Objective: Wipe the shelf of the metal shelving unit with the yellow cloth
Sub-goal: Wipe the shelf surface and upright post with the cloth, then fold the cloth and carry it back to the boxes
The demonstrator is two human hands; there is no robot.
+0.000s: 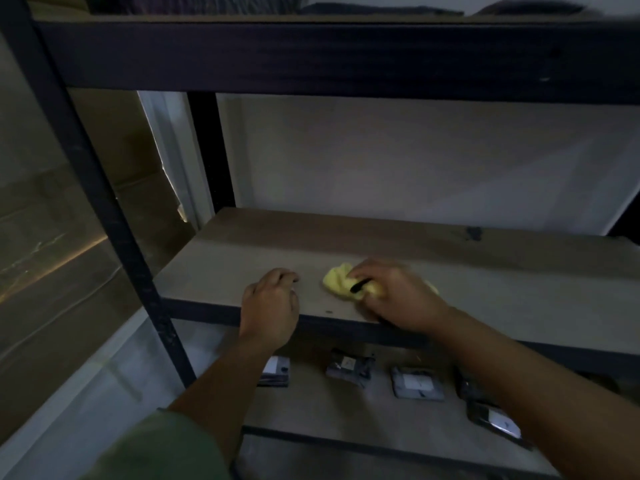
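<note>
Two hazards judged likely: bunched yellow cloth (341, 284) skipping over the rear and corners of the shelf (450, 271), and dust swept off the front edge onto packets (417, 382) on the board below. Right hand (398, 296) closed around cloth, pressing it onto shelf near front edge, a thin dark object, unidentifiable, under the fingers. Left hand (272, 303) loosely curled, empty, resting on front edge just beside cloth.
</note>
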